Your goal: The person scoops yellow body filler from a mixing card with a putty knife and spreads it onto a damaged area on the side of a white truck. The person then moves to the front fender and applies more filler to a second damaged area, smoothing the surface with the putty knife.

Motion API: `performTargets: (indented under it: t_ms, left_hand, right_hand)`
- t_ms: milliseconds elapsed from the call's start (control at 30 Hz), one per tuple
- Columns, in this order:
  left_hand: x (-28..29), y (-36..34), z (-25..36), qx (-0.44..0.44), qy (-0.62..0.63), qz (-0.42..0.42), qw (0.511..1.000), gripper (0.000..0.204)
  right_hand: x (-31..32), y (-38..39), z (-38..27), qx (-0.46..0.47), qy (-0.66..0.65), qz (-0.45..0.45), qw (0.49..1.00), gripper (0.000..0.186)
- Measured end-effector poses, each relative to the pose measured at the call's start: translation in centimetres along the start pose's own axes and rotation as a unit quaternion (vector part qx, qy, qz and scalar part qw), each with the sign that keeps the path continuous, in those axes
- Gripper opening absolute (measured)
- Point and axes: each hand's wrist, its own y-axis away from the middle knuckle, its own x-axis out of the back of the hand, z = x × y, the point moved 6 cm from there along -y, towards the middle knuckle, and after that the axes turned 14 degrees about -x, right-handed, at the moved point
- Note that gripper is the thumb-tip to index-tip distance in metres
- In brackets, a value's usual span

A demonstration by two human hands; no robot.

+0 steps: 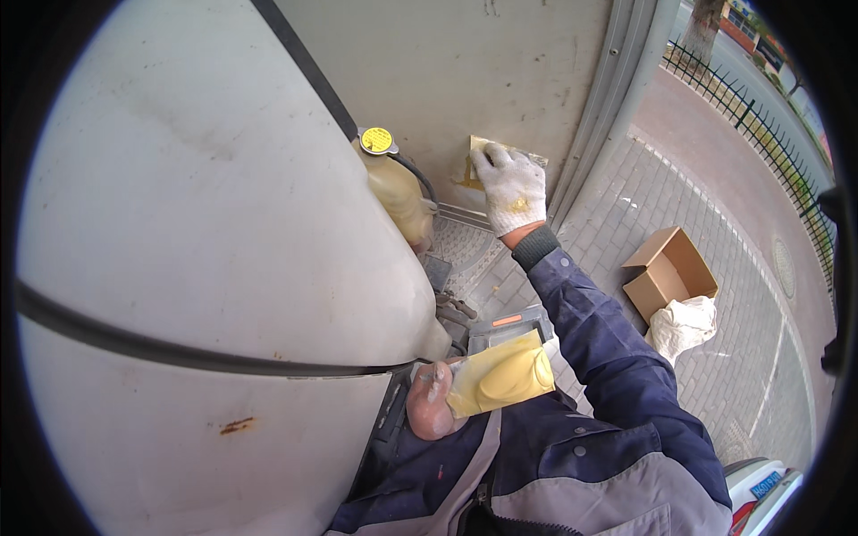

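My right hand, in a white knit glove with a yellow smear, is closed on a flat putty spreader. The spreader lies against the grey wall panel, and some yellow putty shows beside it. Low in front of my body, my left hand is closed on the edge of a flat putty board. A thick mound of pale yellow putty sits on that board. My left fingers under the board are hidden.
A rounded white vehicle body fills the left side. Near the panel stands a yellowish plastic tank with a yellow-topped cap. On the paving at right are an open cardboard box and a white cloth. A fence runs beyond.
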Motion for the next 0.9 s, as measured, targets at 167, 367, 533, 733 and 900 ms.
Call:
performTargets:
  t_ms: [167, 367, 533, 733, 900]
  left_hand:
    - [1.5, 0.7, -0.7, 0.038, 0.001, -0.04, 0.998, 0.074]
    - [3.5, 1.3, -0.7, -0.016, -0.134, 0.025, 0.99, 0.056]
    - [2.0, 0.6, 0.1, 0.044, -0.132, -0.037, 0.99, 0.054]
    - [-0.1, -0.3, 0.8, 0.075, -0.124, -0.042, 0.989, 0.083]
    - [-0.8, -0.6, 1.3, 0.05, -0.063, -0.066, 0.995, 0.059]
  right_hand:
    - [-1.5, 0.4, 0.4, 0.007, -0.004, -0.015, 1.0, 0.042]
    - [-3.8, 1.5, 0.8, 0.031, -0.005, -0.049, 0.998, 0.042]
    - [-5.7, 2.5, 1.4, 0.074, 0.026, -0.061, 0.995, 0.044]
    - [-7.6, 4.0, 2.1, 0.124, 0.055, -0.086, 0.987, 0.043]
    - [-10.5, 5.3, 2.8, 0.136, 0.058, -0.131, 0.98, 0.04]
